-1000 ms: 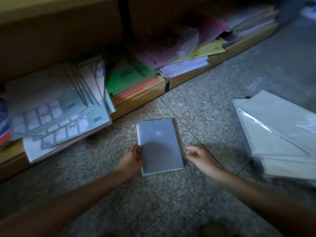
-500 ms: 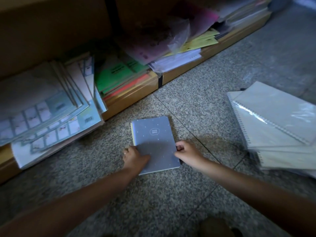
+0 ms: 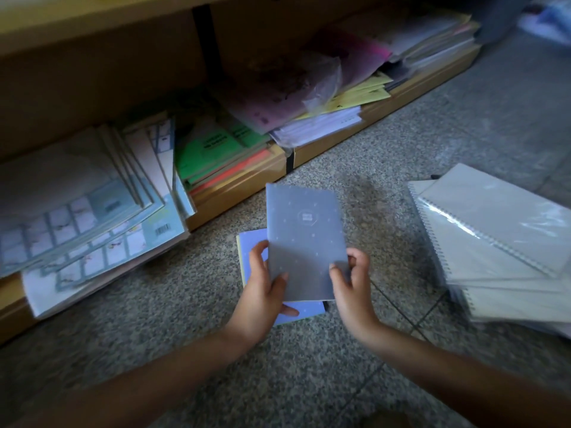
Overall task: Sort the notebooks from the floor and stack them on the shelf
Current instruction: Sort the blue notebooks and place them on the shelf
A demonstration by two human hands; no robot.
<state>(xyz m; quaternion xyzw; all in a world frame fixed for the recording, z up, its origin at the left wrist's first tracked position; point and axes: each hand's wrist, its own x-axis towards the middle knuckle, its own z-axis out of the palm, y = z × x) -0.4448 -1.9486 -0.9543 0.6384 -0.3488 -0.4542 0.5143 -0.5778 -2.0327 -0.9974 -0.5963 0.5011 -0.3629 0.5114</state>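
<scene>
A grey-blue dotted notebook (image 3: 304, 236) is lifted off the floor, tilted toward me. My left hand (image 3: 264, 291) grips its lower left edge, thumb on the cover. My right hand (image 3: 349, 282) pinches its lower right corner. Under it a lighter blue notebook (image 3: 251, 245) lies flat on the speckled floor, mostly hidden by the lifted one and my left hand. The low wooden shelf (image 3: 241, 189) runs across the back, crowded with notebooks and papers.
A pile of grey spiral notebooks in plastic wrap (image 3: 500, 239) lies on the floor at the right. Pale blue booklets (image 3: 92, 211) spill over the shelf edge at the left. Green and orange books (image 3: 216, 152) and yellow sheets (image 3: 364, 97) fill the shelf.
Both hands closed on the grey-blue notebook's lower edge and raised it off the floor, uncovering a lighter blue notebook beneath.
</scene>
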